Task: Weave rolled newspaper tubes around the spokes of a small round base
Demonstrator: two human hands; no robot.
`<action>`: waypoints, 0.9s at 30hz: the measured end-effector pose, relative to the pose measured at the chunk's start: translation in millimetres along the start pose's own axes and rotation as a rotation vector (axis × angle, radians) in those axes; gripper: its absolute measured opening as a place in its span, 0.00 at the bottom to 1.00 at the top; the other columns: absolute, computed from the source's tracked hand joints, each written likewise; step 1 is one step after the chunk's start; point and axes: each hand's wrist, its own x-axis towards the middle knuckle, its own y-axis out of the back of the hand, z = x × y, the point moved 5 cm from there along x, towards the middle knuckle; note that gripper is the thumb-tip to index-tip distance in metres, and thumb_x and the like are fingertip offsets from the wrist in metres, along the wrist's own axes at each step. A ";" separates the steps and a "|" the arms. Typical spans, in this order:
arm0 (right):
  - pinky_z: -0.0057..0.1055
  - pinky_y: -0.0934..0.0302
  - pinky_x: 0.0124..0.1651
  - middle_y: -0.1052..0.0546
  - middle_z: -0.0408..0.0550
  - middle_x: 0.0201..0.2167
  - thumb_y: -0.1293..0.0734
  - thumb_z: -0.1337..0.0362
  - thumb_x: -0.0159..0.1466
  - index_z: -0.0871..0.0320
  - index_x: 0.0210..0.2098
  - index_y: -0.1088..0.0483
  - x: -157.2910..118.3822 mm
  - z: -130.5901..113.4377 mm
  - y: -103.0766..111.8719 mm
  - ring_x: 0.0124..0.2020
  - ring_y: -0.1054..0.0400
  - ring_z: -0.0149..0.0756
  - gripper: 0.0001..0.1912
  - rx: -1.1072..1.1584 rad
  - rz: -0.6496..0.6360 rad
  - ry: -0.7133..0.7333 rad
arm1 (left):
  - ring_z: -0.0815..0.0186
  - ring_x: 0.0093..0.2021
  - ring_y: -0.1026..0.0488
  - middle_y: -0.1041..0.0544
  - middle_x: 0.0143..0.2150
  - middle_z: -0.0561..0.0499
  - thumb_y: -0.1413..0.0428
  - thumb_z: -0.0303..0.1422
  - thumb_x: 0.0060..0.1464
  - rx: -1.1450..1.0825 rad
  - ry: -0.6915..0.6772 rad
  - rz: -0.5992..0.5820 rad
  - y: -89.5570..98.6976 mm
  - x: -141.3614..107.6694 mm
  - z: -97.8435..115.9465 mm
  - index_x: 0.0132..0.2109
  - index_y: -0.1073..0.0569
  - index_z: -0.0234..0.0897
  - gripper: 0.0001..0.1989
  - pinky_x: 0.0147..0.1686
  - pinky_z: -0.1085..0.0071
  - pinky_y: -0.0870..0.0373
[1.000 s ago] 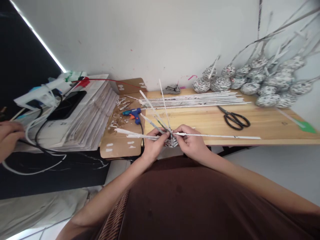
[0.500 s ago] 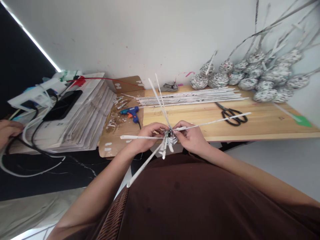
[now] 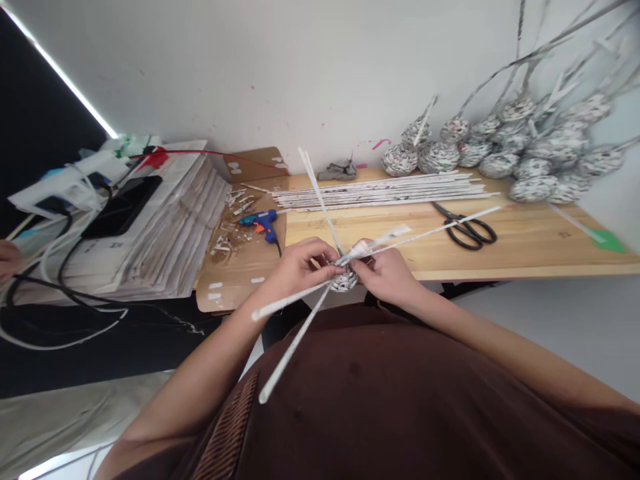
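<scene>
Between my two hands, above the table's front edge, is a small woven newspaper ball [image 3: 344, 281] with long rolled paper tubes [image 3: 295, 347] sticking out in several directions. My left hand [image 3: 311, 265] is closed on its left side, thumb and fingers pinching paper tubes at the top. My right hand [image 3: 381, 272] grips the right side, thumb pressed near the weave, where tubes point out to the right. The fingers hide part of the weave.
Loose paper tubes [image 3: 380, 192] lie along the wooden table [image 3: 530, 243]. Black-handled scissors [image 3: 467, 230] rest at right, near finished woven paper shapes [image 3: 500, 160]. On the left are a blue glue gun [image 3: 263, 223], a newspaper stack [image 3: 185, 220], a phone [image 3: 123, 207] and another person's hand [image 3: 7, 260].
Short tube ends that hung toward me are now folded up and to the right across the ball's top. My left fingers have moved in over the top. The other person's hand has shifted left.
</scene>
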 end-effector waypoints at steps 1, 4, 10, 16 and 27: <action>0.30 0.39 0.33 0.23 0.45 0.28 0.34 0.65 0.63 0.57 0.32 0.28 -0.4 0.2 0.1 0.30 0.29 0.35 0.04 0.006 -0.005 -0.001 | 0.68 0.31 0.25 0.21 0.33 0.49 0.35 0.39 0.53 -0.036 0.016 0.006 -1.7 -1.0 -2.4 0.35 0.22 0.36 0.10 0.32 0.75 0.29; 0.28 0.41 0.30 0.24 0.44 0.26 0.34 0.62 0.63 0.57 0.33 0.29 -1.8 2.7 -0.4 0.27 0.31 0.33 0.05 0.073 -0.016 -0.041 | 0.68 0.30 0.25 0.21 0.30 0.50 0.38 0.39 0.57 -0.140 0.101 0.037 -6.8 -5.2 -12.5 0.38 0.22 0.36 0.10 0.32 0.74 0.28; 0.28 0.42 0.29 0.24 0.43 0.25 0.33 0.64 0.62 0.57 0.32 0.29 -1.0 -0.5 -2.0 0.25 0.32 0.32 0.03 0.047 -0.006 -0.012 | 0.67 0.29 0.24 0.20 0.31 0.51 0.34 0.38 0.50 0.013 0.153 0.116 -11.7 -6.4 -10.3 0.39 0.22 0.36 0.12 0.30 0.74 0.29; 0.28 0.42 0.29 0.25 0.43 0.25 0.34 0.64 0.63 0.56 0.33 0.30 -3.3 2.3 -2.0 0.26 0.32 0.33 0.03 0.053 0.002 -0.010 | 0.65 0.28 0.23 0.18 0.29 0.49 0.35 0.36 0.50 -0.018 0.210 0.144 -15.9 -1.0 -12.3 0.32 0.21 0.36 0.07 0.30 0.73 0.29; 0.28 0.39 0.31 0.24 0.43 0.27 0.34 0.65 0.64 0.57 0.33 0.28 -6.1 -3.0 -1.5 0.28 0.30 0.32 0.03 0.096 -0.006 0.041 | 0.65 0.29 0.22 0.18 0.28 0.53 0.41 0.28 0.47 0.063 0.303 0.079 -11.8 2.2 -9.1 0.32 0.19 0.37 0.06 0.29 0.74 0.30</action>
